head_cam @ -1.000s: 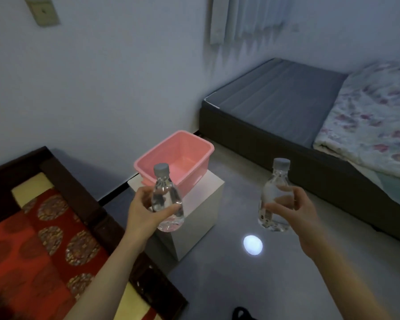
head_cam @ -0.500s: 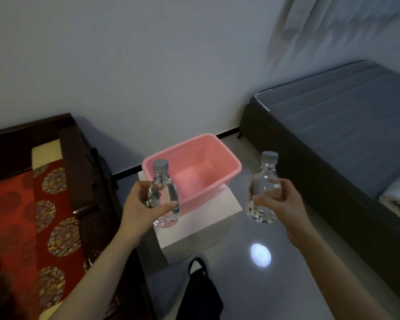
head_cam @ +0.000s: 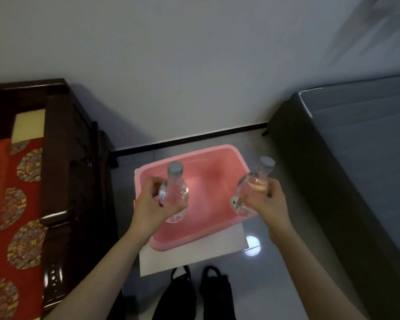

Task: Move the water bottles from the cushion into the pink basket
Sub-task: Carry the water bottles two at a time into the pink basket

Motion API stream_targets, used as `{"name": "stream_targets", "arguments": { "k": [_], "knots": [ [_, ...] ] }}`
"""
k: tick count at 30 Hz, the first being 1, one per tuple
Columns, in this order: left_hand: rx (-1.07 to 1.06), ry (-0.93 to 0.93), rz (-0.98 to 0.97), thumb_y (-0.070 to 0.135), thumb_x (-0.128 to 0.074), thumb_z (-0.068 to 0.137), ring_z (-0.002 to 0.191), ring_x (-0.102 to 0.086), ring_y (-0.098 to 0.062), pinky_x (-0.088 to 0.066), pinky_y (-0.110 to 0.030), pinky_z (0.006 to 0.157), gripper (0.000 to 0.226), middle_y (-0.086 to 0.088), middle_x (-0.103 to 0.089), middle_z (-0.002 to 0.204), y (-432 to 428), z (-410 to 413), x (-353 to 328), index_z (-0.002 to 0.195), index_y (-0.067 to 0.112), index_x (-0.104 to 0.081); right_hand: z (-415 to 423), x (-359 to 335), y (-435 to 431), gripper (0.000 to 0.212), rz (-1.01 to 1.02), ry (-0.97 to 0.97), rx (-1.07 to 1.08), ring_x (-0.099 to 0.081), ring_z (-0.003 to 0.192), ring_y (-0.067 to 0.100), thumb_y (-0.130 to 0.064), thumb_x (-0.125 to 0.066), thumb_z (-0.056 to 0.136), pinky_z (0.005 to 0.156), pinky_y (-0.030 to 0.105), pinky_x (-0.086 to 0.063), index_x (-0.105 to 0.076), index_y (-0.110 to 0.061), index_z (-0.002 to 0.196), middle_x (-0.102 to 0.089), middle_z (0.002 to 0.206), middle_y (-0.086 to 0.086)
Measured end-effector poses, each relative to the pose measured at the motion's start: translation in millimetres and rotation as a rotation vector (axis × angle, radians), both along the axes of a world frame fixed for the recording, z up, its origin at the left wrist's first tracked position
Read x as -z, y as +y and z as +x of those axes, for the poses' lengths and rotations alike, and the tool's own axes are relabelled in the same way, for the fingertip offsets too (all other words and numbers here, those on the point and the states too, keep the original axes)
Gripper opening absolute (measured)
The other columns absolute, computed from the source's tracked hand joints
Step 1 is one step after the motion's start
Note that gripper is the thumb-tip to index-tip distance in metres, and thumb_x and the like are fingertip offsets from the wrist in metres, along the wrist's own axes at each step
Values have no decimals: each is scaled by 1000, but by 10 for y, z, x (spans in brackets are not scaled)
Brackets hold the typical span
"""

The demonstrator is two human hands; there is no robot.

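Your left hand grips one water bottle, your right hand a second bottle, both above the pink basket at centre frame; bring the right one inward, lower both, then release.

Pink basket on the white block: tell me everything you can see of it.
The pink basket is a rectangular tub with rounded corners and a thick rim, smooth and solid-walled, plastic by the look. It sits upright, slightly askew, on a white block close to the wall. What shows of its inside is bare pink. The left hand holds a clear bottle over it, the right hand a second bottle; neither seems to rest in it yet.
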State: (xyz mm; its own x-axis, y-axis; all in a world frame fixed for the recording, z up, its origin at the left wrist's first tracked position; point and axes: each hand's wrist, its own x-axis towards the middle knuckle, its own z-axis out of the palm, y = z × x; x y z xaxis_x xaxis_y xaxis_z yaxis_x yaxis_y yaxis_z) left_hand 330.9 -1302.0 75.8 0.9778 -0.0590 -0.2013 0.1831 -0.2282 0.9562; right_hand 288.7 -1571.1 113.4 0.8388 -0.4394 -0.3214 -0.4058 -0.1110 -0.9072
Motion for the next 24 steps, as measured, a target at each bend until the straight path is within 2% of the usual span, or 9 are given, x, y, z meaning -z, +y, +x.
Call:
{"name": "stream_targets", "arguments": {
  "k": [3,5,7,9,12,14,19,22,24],
  "knots": [
    [-39,36,10,41,-87,48,93,-58,6,-47,-20,75,64,23,-60,100,-179,145,252,101,40,-50,334,411,-6,59,-38,62,-12,-65,84,1,-12,-86,55,60,15,-48,-56,-29,104,-65,97,-9],
    [-76,60,28,42,-85,49,94,-55,9,-47,-22,75,66,27,-57,99,-297,230,441,105,35,-50,527,685,11,61,-93,121,-25,-65,82,2,-22,-88,51,65,19,-49,-59,-27,105,-66,94,-11],
    [-110,84,62,34,-88,50,93,-53,11,-50,-29,78,67,24,-57,98,-396,318,623,105,30,-50,676,946,42,57,-131,157,-36,-65,80,0,-30,-88,50,65,18,-46,-63,-26,101,-68,87,-15],
    [-126,97,86,23,-90,51,95,-54,5,-50,-36,84,68,19,-57,101,-455,386,753,106,27,-50,789,1172,86,49,-150,143,-16,-64,72,-6,-34,-88,51,59,8,-44,-65,-24,94,-69,78,-17],
    [-153,121,126,18,-92,50,106,-56,-15,-48,-42,92,75,6,-60,111,-552,505,1048,112,24,-49,1013,1582,130,56,-197,140,-17,-62,72,3,-28,-89,55,67,12,-44,-57,-16,100,-67,84,-8],
    [-168,140,125,15,-92,50,106,-59,-22,-49,-45,92,78,1,-62,114,-577,528,1165,115,23,-49,1106,1798,144,59,-251,114,-9,-59,75,14,-16,-89,56,69,12,-38,-50,-18,100,-62,86,-4],
    [-185,155,135,10,-88,50,99,-61,-16,-51,-38,85,78,6,-62,111,-572,546,1317,115,28,-50,1314,2184,166,67,-332,174,8,-58,104,36,-4,-78,58,92,43,-46,-50,-5,118,-63,109,16],
    [-190,139,140,9,-88,50,98,-60,-11,-49,-26,81,76,9,-61,109,-575,578,1392,112,28,-50,1397,2278,208,66,-349,180,19,-56,110,35,-8,-78,60,93,39,-44,-51,-7,120,-62,115,15],
    [-198,136,138,8,-89,51,96,-61,-13,-49,-27,80,74,9,-62,107,-601,614,1442,111,27,-51,1407,2295,218,65,-325,194,26,-55,112,36,-11,-79,62,95,41,-43,-50,-6,121,-61,117,16]
  ]
}}
